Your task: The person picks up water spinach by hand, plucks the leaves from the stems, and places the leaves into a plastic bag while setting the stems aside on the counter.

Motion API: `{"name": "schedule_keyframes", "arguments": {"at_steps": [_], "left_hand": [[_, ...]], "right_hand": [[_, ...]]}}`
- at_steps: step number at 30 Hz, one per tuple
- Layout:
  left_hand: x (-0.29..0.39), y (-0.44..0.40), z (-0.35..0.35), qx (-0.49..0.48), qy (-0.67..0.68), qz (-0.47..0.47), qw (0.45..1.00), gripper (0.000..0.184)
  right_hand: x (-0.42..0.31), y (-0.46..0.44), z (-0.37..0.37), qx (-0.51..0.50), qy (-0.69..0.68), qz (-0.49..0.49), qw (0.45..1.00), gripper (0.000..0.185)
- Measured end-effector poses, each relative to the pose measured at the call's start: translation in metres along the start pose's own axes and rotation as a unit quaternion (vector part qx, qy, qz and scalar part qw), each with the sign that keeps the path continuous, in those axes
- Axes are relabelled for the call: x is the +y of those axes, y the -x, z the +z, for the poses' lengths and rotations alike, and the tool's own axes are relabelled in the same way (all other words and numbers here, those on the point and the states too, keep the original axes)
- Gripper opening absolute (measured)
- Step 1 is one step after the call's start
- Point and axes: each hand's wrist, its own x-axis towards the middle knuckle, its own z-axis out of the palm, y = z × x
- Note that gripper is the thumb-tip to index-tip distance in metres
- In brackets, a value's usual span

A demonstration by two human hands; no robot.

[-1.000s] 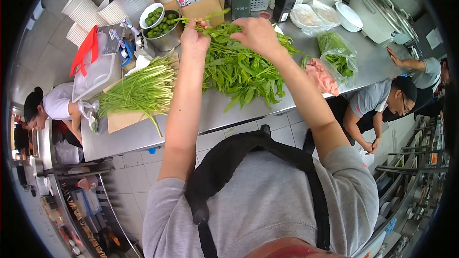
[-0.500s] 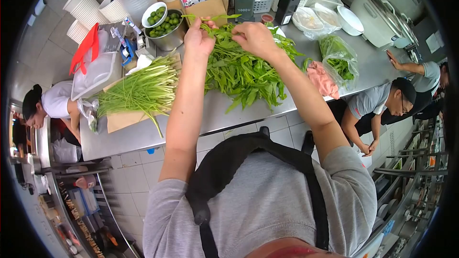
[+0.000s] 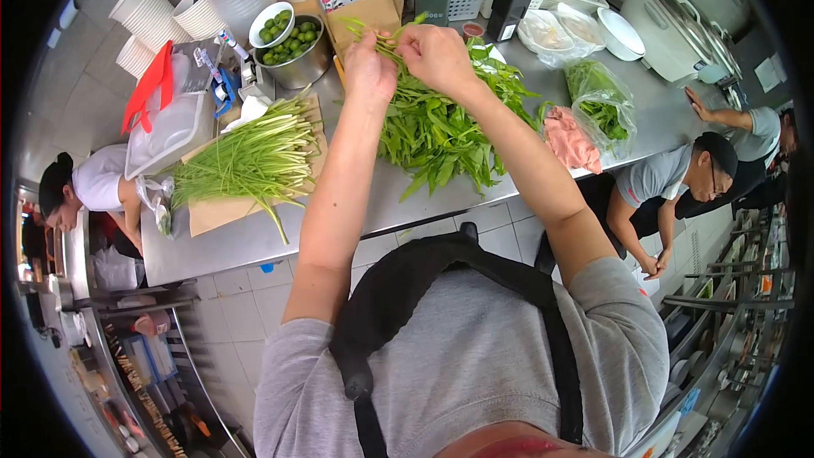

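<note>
My left hand (image 3: 371, 70) is closed on a few green stems (image 3: 356, 27) above the back left edge of the leafy greens (image 3: 445, 123). Close beside it, my right hand (image 3: 434, 55) pinches the same stems, its fingertips almost touching those of my left hand. The greens lie in a loose heap on the steel table (image 3: 373, 203). A spread of cut stems (image 3: 246, 157) rests on brown cardboard (image 3: 220, 214) to the left of my left forearm.
Behind the cut stems stand a metal pot (image 3: 301, 72) and a white bowl (image 3: 271, 25) of small green fruit. To the right are pink cloth (image 3: 570, 137) and bagged greens (image 3: 600, 97). Co-workers (image 3: 678, 178) stand at the right; another person (image 3: 97, 187) is at the left.
My left hand has moved right, toward my right hand, which has shifted slightly left and back. The two hands are now close together at the stems.
</note>
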Motion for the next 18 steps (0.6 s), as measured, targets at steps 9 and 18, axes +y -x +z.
{"name": "schedule_keyframes", "arguments": {"at_steps": [9, 18], "left_hand": [[0.026, -0.009, -0.017, 0.052, 0.030, -0.038, 0.998, 0.010], [0.035, -0.018, -0.016, 0.006, 0.093, -0.129, 0.987, 0.016]], "right_hand": [[0.043, 0.002, -0.028, 0.073, 0.124, 0.027, 0.989, 0.007], [0.019, 0.011, -0.019, -0.099, 0.003, -0.016, 0.995, 0.018]]}}
